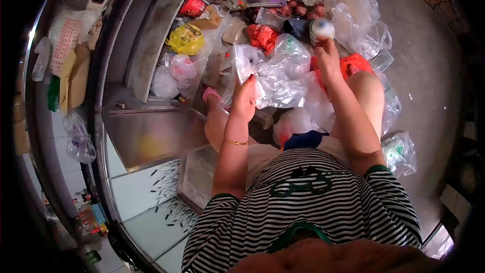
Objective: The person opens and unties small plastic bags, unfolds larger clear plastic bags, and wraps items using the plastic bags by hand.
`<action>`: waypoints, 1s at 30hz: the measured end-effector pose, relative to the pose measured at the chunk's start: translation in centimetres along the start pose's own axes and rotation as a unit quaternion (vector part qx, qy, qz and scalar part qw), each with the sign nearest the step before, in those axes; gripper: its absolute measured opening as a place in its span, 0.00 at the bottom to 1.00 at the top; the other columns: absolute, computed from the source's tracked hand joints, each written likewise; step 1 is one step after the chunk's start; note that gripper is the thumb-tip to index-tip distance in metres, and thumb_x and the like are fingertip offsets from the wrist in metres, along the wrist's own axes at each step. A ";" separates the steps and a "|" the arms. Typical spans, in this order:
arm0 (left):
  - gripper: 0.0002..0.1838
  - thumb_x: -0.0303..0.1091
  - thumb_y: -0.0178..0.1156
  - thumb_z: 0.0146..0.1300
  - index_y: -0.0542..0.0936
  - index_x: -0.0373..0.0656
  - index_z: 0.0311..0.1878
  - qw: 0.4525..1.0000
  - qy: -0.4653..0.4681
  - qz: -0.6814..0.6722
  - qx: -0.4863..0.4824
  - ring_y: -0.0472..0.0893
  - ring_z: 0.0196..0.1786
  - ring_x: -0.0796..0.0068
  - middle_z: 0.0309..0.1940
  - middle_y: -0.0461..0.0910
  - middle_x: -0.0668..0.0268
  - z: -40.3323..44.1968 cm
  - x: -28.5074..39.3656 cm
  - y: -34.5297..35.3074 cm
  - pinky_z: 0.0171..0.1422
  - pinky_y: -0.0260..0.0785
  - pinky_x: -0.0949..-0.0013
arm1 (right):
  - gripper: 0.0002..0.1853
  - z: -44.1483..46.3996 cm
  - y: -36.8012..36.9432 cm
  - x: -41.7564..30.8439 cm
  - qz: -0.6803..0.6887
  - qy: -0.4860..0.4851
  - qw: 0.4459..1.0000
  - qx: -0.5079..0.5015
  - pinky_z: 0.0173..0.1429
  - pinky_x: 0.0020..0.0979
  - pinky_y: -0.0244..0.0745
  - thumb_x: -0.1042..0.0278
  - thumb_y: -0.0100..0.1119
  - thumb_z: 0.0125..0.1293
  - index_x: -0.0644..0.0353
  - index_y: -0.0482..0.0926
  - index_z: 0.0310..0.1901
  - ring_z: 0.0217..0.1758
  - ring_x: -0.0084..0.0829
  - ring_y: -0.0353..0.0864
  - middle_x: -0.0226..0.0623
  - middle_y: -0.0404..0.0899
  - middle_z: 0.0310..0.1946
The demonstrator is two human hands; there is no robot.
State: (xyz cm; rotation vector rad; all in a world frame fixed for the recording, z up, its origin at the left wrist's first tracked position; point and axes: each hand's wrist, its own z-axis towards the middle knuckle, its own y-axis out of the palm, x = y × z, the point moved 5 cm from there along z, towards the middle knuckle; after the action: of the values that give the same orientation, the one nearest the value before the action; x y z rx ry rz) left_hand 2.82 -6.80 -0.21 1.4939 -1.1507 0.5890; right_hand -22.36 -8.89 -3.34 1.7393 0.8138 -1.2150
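My left hand is closed on a clear plastic bag with something white in it, its thumb on top. Further right, my right hand holds a round jar with a pale lid that has a blue centre. Between and below the hands lie crumpled clear bags. A red plastic bag sits beyond them, and an orange-red bag lies beside my right forearm.
An open cabinet on the left holds a yellow bag, white bags and a red container. Its door juts out near my left arm. More clear bags and reddish bulbs lie on the floor ahead.
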 end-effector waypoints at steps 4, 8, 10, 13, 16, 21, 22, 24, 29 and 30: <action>0.29 0.32 0.55 0.60 0.56 0.42 0.64 0.994 0.059 0.074 0.049 0.65 0.59 0.70 0.57 0.65 0.62 0.0 0.5 1.6 0.64 0.56 0.66 | 0.12 -4.0 3.1 -3.7 -0.026 -0.051 0.982 -0.179 0.38 0.22 0.66 0.76 0.45 0.56 0.60 0.72 0.43 0.33 0.21 0.69 0.28 0.71 0.32; 0.31 0.37 0.52 0.63 0.53 0.40 0.66 0.993 0.082 0.084 0.007 0.64 0.60 0.68 0.57 0.63 0.61 0.1 -0.2 3.8 0.64 0.55 0.65 | 0.19 -8.2 6.1 -2.3 -0.075 0.002 0.917 -0.392 0.52 0.25 0.65 0.66 0.53 0.58 0.62 0.71 0.51 0.47 0.26 0.71 0.34 0.74 0.43; 0.33 0.40 0.51 0.63 0.52 0.40 0.67 0.989 0.084 0.117 -0.028 0.62 0.61 0.66 0.57 0.59 0.59 0.5 -0.9 3.6 0.64 0.55 0.64 | 0.20 -8.5 6.1 -2.6 -0.212 -0.078 0.906 -0.359 0.50 0.26 0.66 0.67 0.54 0.58 0.64 0.70 0.52 0.46 0.26 0.71 0.37 0.73 0.41; 0.33 0.41 0.52 0.63 0.52 0.39 0.66 0.984 0.092 0.148 -0.039 0.61 0.62 0.64 0.60 0.54 0.58 0.5 -0.9 3.9 0.64 0.55 0.63 | 0.18 -7.9 5.7 -2.5 -0.224 -0.157 0.922 -0.275 0.46 0.33 0.69 0.67 0.56 0.54 0.64 0.73 0.48 0.39 0.38 0.74 0.47 0.74 0.35; 0.32 0.39 0.52 0.62 0.53 0.39 0.66 0.969 0.108 0.221 -0.038 0.61 0.62 0.65 0.59 0.54 0.58 0.1 -0.5 4.1 0.63 0.57 0.64 | 0.19 -7.5 5.2 -2.5 -0.217 -0.092 0.926 -0.294 0.42 0.33 0.69 0.69 0.55 0.53 0.65 0.73 0.48 0.34 0.36 0.74 0.47 0.73 0.32; 0.22 0.32 0.52 0.60 0.67 0.35 0.57 0.997 0.040 0.018 0.060 0.72 0.54 0.67 0.51 0.72 0.61 -0.5 0.4 3.6 0.60 0.61 0.65 | 0.14 -5.8 4.3 -0.6 -0.035 0.074 0.959 -0.270 0.34 0.20 0.61 0.76 0.52 0.54 0.60 0.72 0.44 0.31 0.18 0.68 0.25 0.71 0.27; 0.22 0.33 0.52 0.60 0.67 0.36 0.58 0.998 0.024 -0.035 0.037 0.71 0.55 0.65 0.53 0.71 0.61 -0.4 0.6 3.3 0.60 0.61 0.63 | 0.13 -5.6 4.1 -0.6 0.001 0.091 0.962 -0.258 0.34 0.20 0.60 0.76 0.52 0.53 0.59 0.72 0.43 0.31 0.18 0.69 0.25 0.71 0.28; 0.23 0.35 0.51 0.61 0.66 0.37 0.58 0.993 -0.018 -0.087 0.078 0.71 0.56 0.63 0.54 0.71 0.60 -1.0 1.3 3.5 0.61 0.61 0.60 | 0.12 -5.2 3.4 -0.6 0.073 0.122 0.962 -0.235 0.34 0.19 0.59 0.77 0.51 0.53 0.58 0.72 0.41 0.31 0.18 0.69 0.24 0.72 0.28; 0.24 0.37 0.49 0.63 0.64 0.36 0.60 0.988 -0.041 -0.143 -0.031 0.69 0.59 0.61 0.57 0.69 0.59 -1.2 2.0 3.7 0.64 0.59 0.57 | 0.11 -5.0 2.9 -1.2 0.107 0.179 0.950 -0.232 0.34 0.17 0.60 0.77 0.52 0.52 0.55 0.74 0.39 0.31 0.17 0.71 0.26 0.75 0.30; 0.24 0.37 0.49 0.63 0.64 0.36 0.60 0.987 -0.042 -0.149 -0.036 0.69 0.59 0.60 0.57 0.69 0.58 -1.1 1.9 3.6 0.64 0.59 0.58 | 0.11 -5.1 3.0 -1.4 0.104 0.182 0.948 -0.238 0.34 0.17 0.60 0.77 0.51 0.53 0.56 0.74 0.39 0.31 0.17 0.71 0.26 0.75 0.30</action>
State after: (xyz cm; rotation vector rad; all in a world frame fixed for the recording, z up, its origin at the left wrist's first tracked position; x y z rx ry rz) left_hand 0.65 -6.12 3.35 1.6012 -0.9759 0.2796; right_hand -18.23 -5.68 -0.32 1.6049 1.0109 -0.5025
